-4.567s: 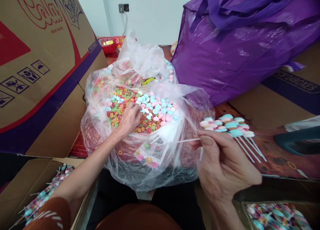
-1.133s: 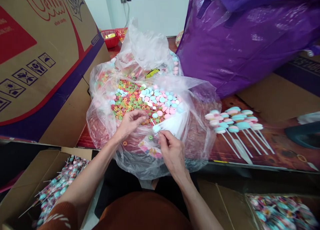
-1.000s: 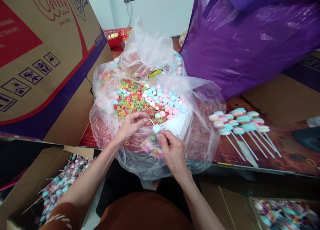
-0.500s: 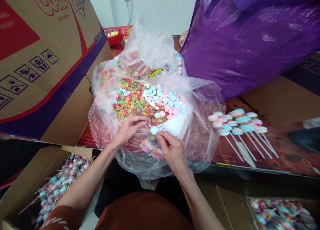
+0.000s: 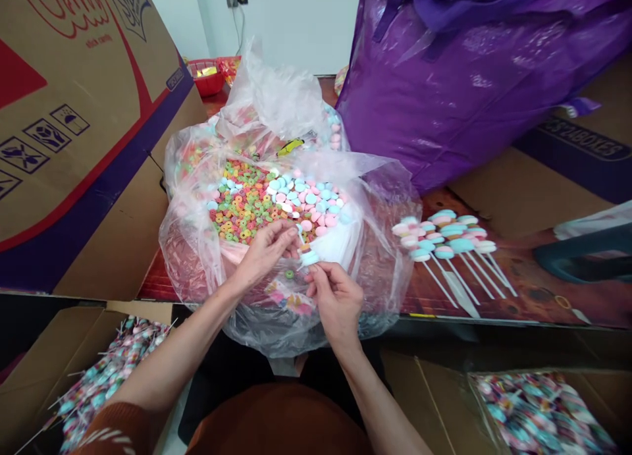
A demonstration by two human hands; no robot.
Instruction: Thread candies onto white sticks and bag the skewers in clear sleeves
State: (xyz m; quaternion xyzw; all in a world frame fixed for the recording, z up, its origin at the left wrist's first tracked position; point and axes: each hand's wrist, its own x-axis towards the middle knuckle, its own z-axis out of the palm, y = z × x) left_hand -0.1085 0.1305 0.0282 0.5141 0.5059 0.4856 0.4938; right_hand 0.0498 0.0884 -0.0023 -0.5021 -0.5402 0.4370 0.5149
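Note:
My left hand [image 5: 270, 244] is closed in a pinch beside a thin white stick [image 5: 301, 236]; what lies between its fingertips is too small to make out. An orange ring candy [image 5: 305, 247] and a light-blue candy [image 5: 309, 258] sit together on that stick. My right hand [image 5: 338, 297] pinches this candy stick from the near side, its fingertips against the blue candy. Both hands are over an open clear plastic bag [image 5: 192, 244]. Inside it are colourful ring candies [image 5: 247, 205], pink and blue oval candies [image 5: 316, 198] and a bundle of white sticks [image 5: 338, 243].
Several finished candy sticks [image 5: 451, 234] lie on the red table [image 5: 530, 297] at right. A printed carton [image 5: 99, 145] stands left, a purple bag [image 5: 444, 99] behind right. Below are boxes of wrapped candies [image 5: 116, 369] [image 5: 538, 409]. A red basket [image 5: 207, 83] sits at the back.
The view has turned slightly right. An orange ring candy now shows above the blue candy on the stick, and my left fingers are closer to the stick's upper end.

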